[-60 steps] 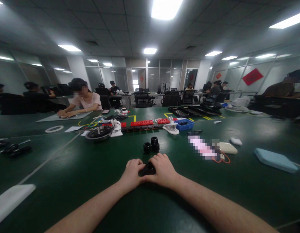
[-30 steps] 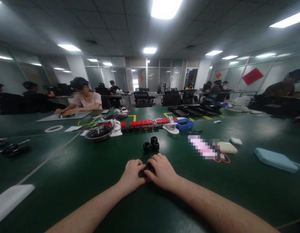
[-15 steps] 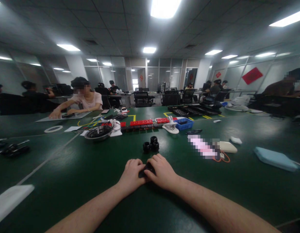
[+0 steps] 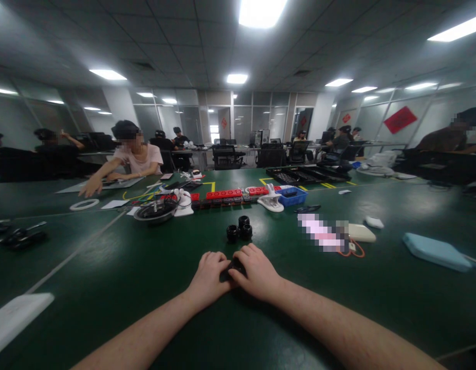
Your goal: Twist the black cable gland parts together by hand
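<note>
Both of my hands meet near the middle of the green table [image 4: 153, 267]. My left hand [image 4: 210, 272] and my right hand [image 4: 258, 272] are closed around a small black object [image 4: 234, 268], mostly covered by the fingers. Just beyond them stand three black round parts [image 4: 244, 231], grouped close together. What the covered underside of the held object looks like cannot be made out.
Farther back are a dish of black parts [image 4: 156, 211], red blocks in a row [image 4: 224, 194], a white stand [image 4: 271, 199] and a blue bin [image 4: 292, 196]. At right lie a cream pouch [image 4: 360, 233] and a light blue case [image 4: 436, 252]. A person [image 4: 135, 158] sits at back left.
My hands and the black object have stayed put. Across the table, the other person's hand has moved toward the white ring.
</note>
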`<state>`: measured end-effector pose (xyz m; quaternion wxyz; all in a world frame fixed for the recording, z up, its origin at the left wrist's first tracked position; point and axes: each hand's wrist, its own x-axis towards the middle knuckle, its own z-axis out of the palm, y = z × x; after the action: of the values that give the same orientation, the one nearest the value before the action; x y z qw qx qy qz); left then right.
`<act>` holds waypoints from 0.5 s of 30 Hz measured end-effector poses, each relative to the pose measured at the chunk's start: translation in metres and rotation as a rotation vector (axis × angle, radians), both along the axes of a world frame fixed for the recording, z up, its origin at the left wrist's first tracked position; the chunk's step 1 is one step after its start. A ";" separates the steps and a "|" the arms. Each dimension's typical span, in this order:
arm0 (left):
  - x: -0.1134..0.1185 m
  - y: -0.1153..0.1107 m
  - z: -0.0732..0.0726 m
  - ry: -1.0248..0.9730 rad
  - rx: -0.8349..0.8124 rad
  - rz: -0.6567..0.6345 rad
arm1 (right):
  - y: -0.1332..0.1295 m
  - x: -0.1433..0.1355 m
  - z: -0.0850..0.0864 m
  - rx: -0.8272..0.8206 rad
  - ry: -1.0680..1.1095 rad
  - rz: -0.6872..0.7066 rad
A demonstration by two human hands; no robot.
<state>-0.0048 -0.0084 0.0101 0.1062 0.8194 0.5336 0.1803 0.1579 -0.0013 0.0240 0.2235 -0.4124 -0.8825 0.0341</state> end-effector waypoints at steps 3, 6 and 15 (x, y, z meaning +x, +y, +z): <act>0.000 0.001 -0.001 -0.002 -0.005 -0.001 | 0.000 0.000 0.000 -0.007 -0.005 -0.010; 0.000 0.001 -0.001 -0.001 -0.016 0.005 | -0.001 0.000 0.001 -0.011 -0.010 0.003; -0.001 0.005 -0.004 0.005 -0.037 0.020 | 0.000 0.002 0.007 0.011 -0.014 0.098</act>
<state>-0.0057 -0.0035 0.0058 0.1182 0.8125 0.5452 0.1695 0.1598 -0.0010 0.0314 0.2177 -0.3678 -0.9033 0.0370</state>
